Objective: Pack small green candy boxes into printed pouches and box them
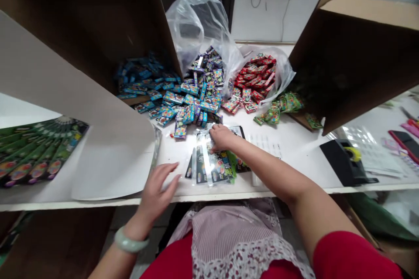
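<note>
My left hand (160, 187) hovers at the table's front edge beside a large curled white sheet (111, 165). Its fingers are apart and nothing is in them. My right hand (221, 136) reaches across to a small pile of flat, dark printed plastic pouches (212, 168), with its fingers curled down on the upper edge of the top one. These pouches are shiny, with coloured lettering and a green edge at the right. Small blue boxes (188, 100) lie just behind the pile, mixed with purple boxes (211, 69) spilling from a clear bag.
Open cardboard boxes stand left (98, 22) and right (356, 61). Red packets (257, 76) fill a clear bag, with green packets (284, 104) nearby. A black tape dispenser (343, 161) sits at right; fanned green printed cards (39, 150) lie at left.
</note>
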{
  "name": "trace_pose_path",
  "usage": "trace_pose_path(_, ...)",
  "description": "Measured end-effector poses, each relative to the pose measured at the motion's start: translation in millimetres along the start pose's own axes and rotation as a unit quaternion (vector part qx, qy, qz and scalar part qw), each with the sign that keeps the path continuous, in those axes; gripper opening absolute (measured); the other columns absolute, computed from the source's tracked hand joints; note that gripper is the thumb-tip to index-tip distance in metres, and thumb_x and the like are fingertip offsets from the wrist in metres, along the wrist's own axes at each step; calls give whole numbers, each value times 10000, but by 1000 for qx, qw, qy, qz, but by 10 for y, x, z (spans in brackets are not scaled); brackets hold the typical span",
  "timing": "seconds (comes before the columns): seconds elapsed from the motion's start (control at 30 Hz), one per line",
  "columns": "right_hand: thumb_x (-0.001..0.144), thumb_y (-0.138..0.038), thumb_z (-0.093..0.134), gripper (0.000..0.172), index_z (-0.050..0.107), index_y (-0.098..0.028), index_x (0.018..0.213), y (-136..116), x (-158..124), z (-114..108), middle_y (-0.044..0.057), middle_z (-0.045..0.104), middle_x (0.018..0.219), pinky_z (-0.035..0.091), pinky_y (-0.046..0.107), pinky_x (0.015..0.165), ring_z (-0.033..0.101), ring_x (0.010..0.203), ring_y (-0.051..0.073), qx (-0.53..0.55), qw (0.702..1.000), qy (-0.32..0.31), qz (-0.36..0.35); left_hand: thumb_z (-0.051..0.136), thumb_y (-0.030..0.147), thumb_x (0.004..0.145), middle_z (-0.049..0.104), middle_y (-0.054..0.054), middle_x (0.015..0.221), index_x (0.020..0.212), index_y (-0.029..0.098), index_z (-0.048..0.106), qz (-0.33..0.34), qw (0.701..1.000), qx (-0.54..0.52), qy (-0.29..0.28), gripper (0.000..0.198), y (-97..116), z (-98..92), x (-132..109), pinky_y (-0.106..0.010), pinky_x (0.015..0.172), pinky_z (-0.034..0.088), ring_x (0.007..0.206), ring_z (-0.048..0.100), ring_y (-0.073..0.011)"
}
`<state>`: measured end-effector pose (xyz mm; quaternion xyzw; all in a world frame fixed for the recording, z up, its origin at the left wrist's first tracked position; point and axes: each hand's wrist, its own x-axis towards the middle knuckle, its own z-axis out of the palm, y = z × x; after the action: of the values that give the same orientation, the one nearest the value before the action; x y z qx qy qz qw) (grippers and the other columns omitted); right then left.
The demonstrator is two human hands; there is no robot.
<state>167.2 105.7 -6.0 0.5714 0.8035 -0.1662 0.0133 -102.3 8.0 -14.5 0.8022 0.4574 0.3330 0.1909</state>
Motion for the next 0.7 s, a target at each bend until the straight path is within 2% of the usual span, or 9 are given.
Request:
trace_pose_path(0.1, 494, -383, 910, 783, 590, -50, 1126, -68, 14, -21, 247, 576, 1214, 419, 417, 960, 514, 1144, 376, -16, 1000, -6, 16, 592, 310, 836, 607, -89, 1096, 1230, 216, 535, -66, 989, -96, -88, 409, 252, 539, 316, -409, 861, 530, 1005, 611, -245)
trace_pose_path(0.17, 564, -361, 881, 665, 603, -79, 1098, -81, -19, -61, 206, 621, 1163, 443, 372, 898, 555, 1100, 338, -15, 1000, 0, 24, 660, 328, 757, 565, -122, 1174, 1232, 176, 521, -112, 985, -108, -67, 518, 314, 795, 472, -454, 920, 501, 1086, 573, -277)
trace_pose_path(0.23, 720, -335, 780, 405, 626, -127, 1032, -59, -103, -149, 150, 661, 1091, 451, 325, 825, 603, 1022, 281, -8, 999, 21, 33, 694, 336, 705, 552, -132, 1186, 1213, 164, 514, -168, 972, -158, -38, 566, 326, 918, 580, -475, 903, 506, 1089, 565, -288)
trace_pose_path(0.3, 836, -306, 660, 196, 633, -157, 961, -19, -242, -298, 115, 675, 1036, 443, 302, 767, 625, 946, 242, -2, 998, 52, 40, 655, 360, 736, 585, -117, 1122, 1155, 167, 525, -212, 948, -237, -32, 480, 343, 931, 660, -439, 803, 549, 1020, 598, -268)
trace_pose_path(0.37, 878, -314, 601, 151, 622, -170, 919, 17, -420, -490, 98, 676, 984, 433, 296, 732, 626, 892, 225, 1, 996, 84, 39, 580, 375, 798, 622, -94, 1050, 1092, 177, 535, -225, 929, -292, -29, 357, 407, 873, 732, -378, 740, 564, 973, 625, -239)
trace_pose_path(0.47, 880, -327, 589, 150, 596, -182, 845, 61, -692, -768, 63, 663, 842, 421, 292, 685, 606, 785, 197, 21, 989, 142, 28, 550, 356, 833, 654, -57, 982, 1027, 189, 562, -187, 933, -305, -17, 256, 589, 735, 836, -326, 795, 539, 952, 633, -198)
trace_pose_path(0.57, 852, -313, 613, 137, 602, -185, 806, 126, -895, -907, 21, 638, 731, 428, 280, 627, 573, 673, 161, 158, 966, 202, 13, 561, 318, 837, 665, -29, 850, 880, 185, 612, -146, 943, -297, -22, 149, 775, 594, 900, -295, 775, 519, 840, 632, -179)
trace_pose_path(0.63, 826, -361, 636, 175, 646, -189, 859, 174, -992, -902, 7, 661, 739, 460, 280, 618, 589, 670, 157, 297, 944, 138, -23, 550, 278, 853, 667, -25, 817, 822, 187, 626, -98, 960, -261, -23, 123, 850, 501, 900, -289, 763, 511, 805, 628, -175)
trace_pose_path(0.7, 786, -436, 668, 269, 694, -200, 913, 196, -1072, -843, 2, 701, 779, 500, 302, 656, 622, 708, 167, 410, 910, 22, -53, 525, 232, 880, 677, -31, 842, 843, 193, 639, -19, 979, -199, -35, 126, 884, 404, 869, -295, 781, 505, 818, 631, -176)
